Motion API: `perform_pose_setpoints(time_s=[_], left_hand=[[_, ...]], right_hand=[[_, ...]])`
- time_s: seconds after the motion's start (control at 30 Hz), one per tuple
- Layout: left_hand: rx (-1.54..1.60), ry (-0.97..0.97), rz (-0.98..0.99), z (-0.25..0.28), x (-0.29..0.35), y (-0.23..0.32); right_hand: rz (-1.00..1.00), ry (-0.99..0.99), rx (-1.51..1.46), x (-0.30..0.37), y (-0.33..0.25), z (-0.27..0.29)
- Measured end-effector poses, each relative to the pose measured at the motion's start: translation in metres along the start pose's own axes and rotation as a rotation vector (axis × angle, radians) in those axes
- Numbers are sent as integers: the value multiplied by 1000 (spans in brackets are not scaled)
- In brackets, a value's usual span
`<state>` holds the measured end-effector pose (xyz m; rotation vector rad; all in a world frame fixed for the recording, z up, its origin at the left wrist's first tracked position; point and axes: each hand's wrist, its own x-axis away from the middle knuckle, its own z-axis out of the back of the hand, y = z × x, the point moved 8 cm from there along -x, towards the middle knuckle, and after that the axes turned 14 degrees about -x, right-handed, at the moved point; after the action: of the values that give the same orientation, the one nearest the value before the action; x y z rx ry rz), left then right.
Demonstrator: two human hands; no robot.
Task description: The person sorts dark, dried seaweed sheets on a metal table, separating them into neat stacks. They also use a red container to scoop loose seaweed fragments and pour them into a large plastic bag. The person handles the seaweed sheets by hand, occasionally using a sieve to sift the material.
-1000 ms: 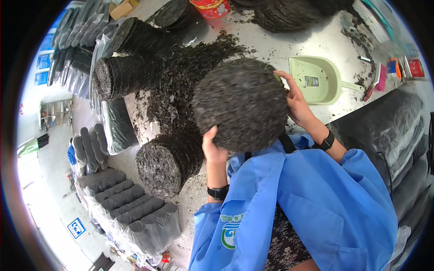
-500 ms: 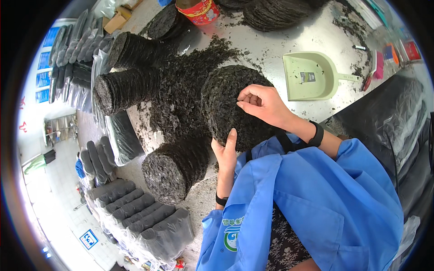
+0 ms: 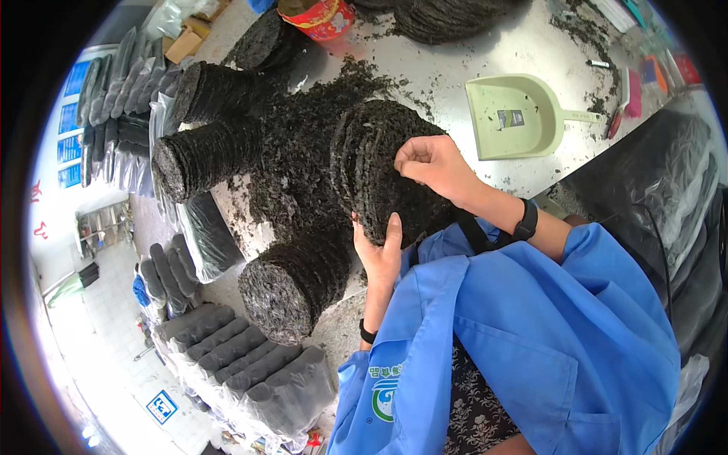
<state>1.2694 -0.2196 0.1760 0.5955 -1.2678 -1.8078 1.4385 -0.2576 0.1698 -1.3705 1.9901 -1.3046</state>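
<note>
A stack of round, dark dried seaweed sheets (image 3: 364, 163) stands on edge in front of me, its face tilted toward my body. My left hand (image 3: 379, 250) grips its lower edge, thumb on the near face and fingers behind. Against that same face is my right hand (image 3: 436, 167), fingertips pinched together; whether a scrap of seaweed is between them is too small to tell. Loose seaweed crumbs (image 3: 296, 167) are heaped left of the stack. Another seaweed stack (image 3: 280, 292) lies on its side close to my left wrist.
More seaweed rolls (image 3: 201, 159) lie along the table's left side. A pale green dustpan (image 3: 485, 136) rests on the metal table (image 3: 447, 76) at right. Farther back stands a red bucket (image 3: 322, 23). Bagged dark stacks (image 3: 235, 353) fill the lower left; a brush (image 3: 629, 98) lies far right.
The held stack has tilted, with its layered edge now showing more on the left. My right hand has shifted slightly over its face; the left keeps its grip.
</note>
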Motion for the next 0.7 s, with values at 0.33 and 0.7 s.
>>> perform_pose_setpoints(time_s=[0.33, 0.7], left_hand=[[428, 291, 451, 40, 1, -56], [639, 237, 491, 39, -2, -44]], right_hand=[[-39, 205, -267, -8, -12, 126], [158, 492, 1691, 1, -16, 292]])
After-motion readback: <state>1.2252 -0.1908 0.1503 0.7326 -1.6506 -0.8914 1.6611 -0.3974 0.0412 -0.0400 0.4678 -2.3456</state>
